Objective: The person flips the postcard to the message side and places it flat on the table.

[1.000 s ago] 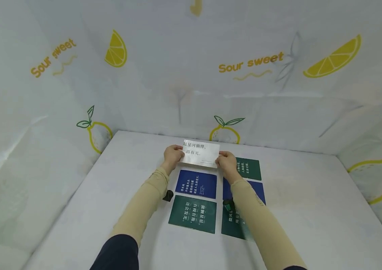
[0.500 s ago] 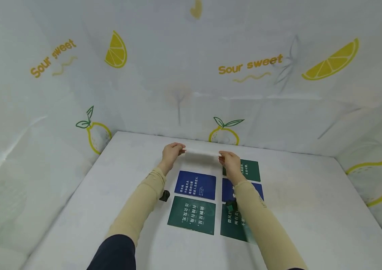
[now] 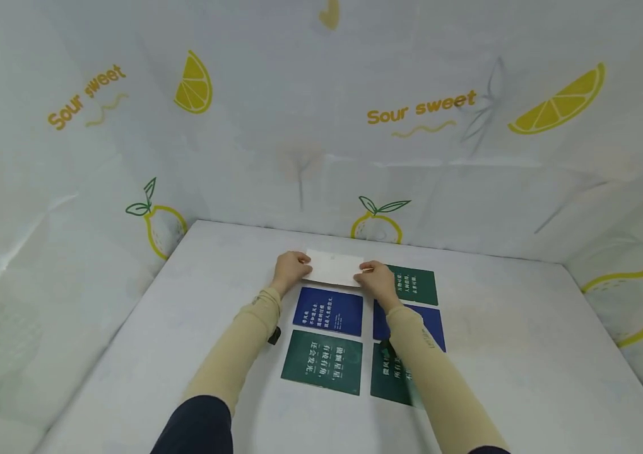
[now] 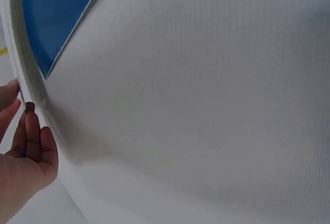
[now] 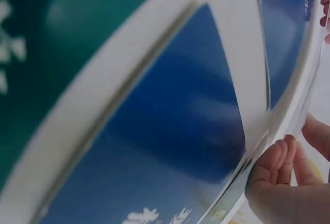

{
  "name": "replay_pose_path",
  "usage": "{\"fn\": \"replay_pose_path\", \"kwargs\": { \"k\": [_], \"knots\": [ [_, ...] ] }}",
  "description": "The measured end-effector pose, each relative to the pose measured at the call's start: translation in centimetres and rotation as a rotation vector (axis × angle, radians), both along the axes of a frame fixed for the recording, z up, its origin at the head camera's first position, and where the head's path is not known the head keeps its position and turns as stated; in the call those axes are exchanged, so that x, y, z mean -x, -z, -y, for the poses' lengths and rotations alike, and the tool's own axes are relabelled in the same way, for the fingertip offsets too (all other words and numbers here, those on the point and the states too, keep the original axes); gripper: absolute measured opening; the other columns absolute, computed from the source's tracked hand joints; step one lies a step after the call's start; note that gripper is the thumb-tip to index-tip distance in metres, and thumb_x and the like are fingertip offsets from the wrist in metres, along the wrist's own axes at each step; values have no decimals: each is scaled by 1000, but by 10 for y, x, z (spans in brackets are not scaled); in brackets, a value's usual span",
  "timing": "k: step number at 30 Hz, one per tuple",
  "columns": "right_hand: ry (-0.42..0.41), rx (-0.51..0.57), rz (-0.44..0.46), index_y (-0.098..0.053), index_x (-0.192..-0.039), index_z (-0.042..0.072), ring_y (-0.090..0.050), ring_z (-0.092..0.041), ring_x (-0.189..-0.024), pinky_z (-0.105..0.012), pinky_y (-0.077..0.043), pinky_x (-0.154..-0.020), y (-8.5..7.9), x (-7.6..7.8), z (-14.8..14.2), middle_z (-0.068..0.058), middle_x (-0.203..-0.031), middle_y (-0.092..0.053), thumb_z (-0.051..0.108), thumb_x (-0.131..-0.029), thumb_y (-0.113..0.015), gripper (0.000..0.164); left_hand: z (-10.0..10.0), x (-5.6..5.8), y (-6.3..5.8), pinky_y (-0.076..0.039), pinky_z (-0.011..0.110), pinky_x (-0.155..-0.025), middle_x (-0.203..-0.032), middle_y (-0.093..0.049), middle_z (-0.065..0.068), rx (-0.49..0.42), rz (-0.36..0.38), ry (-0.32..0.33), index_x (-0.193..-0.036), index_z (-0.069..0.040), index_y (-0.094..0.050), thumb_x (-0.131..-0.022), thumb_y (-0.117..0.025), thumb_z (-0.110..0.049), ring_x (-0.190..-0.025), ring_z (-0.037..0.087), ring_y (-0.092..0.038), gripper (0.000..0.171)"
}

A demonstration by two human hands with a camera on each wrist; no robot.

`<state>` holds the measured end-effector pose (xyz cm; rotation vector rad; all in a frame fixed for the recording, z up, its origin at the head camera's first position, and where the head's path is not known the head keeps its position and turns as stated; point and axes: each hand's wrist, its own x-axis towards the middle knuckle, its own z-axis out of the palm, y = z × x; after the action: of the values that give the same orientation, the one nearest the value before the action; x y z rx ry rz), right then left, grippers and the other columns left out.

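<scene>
My two hands hold a white card (image 3: 333, 268) by its short ends, blank side up, low over the far end of the white table (image 3: 525, 353). The left hand (image 3: 293, 266) pinches its left edge and the right hand (image 3: 374, 276) its right edge. Just in front of it lie a blue card (image 3: 328, 311) and a green card (image 3: 323, 361) in one column. To the right are a green card (image 3: 416, 285), a blue one (image 3: 430, 323) and a green one (image 3: 387, 379), partly hidden by my right arm. The left wrist view shows fingers (image 4: 28, 149) at the card's edge.
White sheet walls printed with lemons (image 3: 560, 104) and "Sour sweet" lettering close in the table at the back and on both sides. Bare table surface lies left (image 3: 145, 340) and right of the cards. In the right wrist view, blue (image 5: 180, 131) and green (image 5: 62, 38) cards fill the frame.
The white card, printed side facing me a second ago, turned edge-on and now lies blank side up, lower and nearer the table. Both hands kept hold of it.
</scene>
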<state>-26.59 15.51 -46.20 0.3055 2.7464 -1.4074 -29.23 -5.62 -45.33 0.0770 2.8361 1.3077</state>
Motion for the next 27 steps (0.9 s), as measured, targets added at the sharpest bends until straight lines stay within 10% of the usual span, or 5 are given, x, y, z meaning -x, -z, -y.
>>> {"fn": "replay_pose_path", "kwargs": {
  "k": [7, 9, 13, 20, 27],
  "knots": [
    [-30, -170, -9, -61, -113, 0, -62, -33, -99, -44, -51, -82, 2, 3, 10, -22, -112, -65, 13, -80, -65, 36, -6, 17, 18, -46, 37, -98, -111, -69, 9, 137, -16, 2, -106, -4, -70, -81, -63, -4, -115, 24, -59, 26],
    [-40, -221, -6, -61, -113, -1, -62, -33, -99, -44, -50, -82, 2, 4, 12, -21, -111, -65, 12, -80, -64, 36, -6, 40, 53, -47, 31, -94, -105, -71, 5, 208, -129, 21, -102, -8, -72, -78, -62, -7, -108, 21, -62, 25],
    [-78, -329, -12, -60, -113, -4, -61, -34, -100, -44, -49, -86, 3, 6, 12, -22, -109, -66, 9, -81, -61, 35, -11, 57, 72, -46, 32, -95, -106, -70, 6, 335, -119, 44, -101, -10, -72, -79, -63, -8, -107, 23, -61, 24],
    [-143, -464, -2, -59, -115, -5, -54, -39, -106, -48, -43, -94, 6, 6, 11, -25, -112, -60, 11, -84, -57, 35, -23, 2, 10, -50, 38, -88, -107, -67, 15, 493, -97, 32, -106, -4, -70, -84, -59, -8, -102, 31, -62, 24],
    [-148, -397, -79, -59, -117, -4, -56, -35, -94, -45, -46, -84, -1, 4, 7, -24, -104, -61, 17, -88, -54, 36, -17, 1, 1, -50, 43, -85, -108, -66, 10, 561, -76, 28, -111, -15, -70, -87, -60, -24, -100, 30, -62, 27]
  ]
}}
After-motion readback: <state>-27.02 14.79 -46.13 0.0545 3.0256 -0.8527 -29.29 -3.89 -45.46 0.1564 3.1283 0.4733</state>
